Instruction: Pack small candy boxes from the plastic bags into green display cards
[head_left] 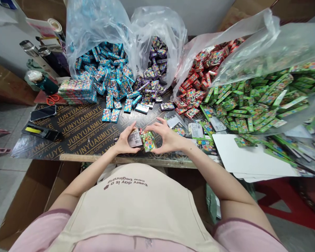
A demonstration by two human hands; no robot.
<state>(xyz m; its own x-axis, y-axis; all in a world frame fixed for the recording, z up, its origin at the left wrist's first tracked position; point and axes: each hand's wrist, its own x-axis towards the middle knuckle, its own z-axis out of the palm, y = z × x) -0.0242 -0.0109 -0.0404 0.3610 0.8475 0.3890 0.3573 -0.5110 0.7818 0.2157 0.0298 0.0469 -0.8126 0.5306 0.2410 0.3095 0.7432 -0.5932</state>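
My left hand (124, 141) and my right hand (166, 139) meet over the near edge of the dark board (81, 129). Together they grip a small stack of packets (141, 140): a green one faces up on the right, a pale one with a barcode on the left. Fingers of both hands curl around the stack. Behind them lie heaps of small boxes in open plastic bags: blue boxes (107, 70), purple boxes (153, 75), red boxes (202, 77) and green boxes (262, 101).
A bound stack of packs (76, 91) sits at the left, with orange scissors (52, 99), a phone (43, 112), a black tool (40, 132) and metal flasks (34, 52). White card sheets (249, 157) lie right. Open cartons (28, 199) stand below the table.
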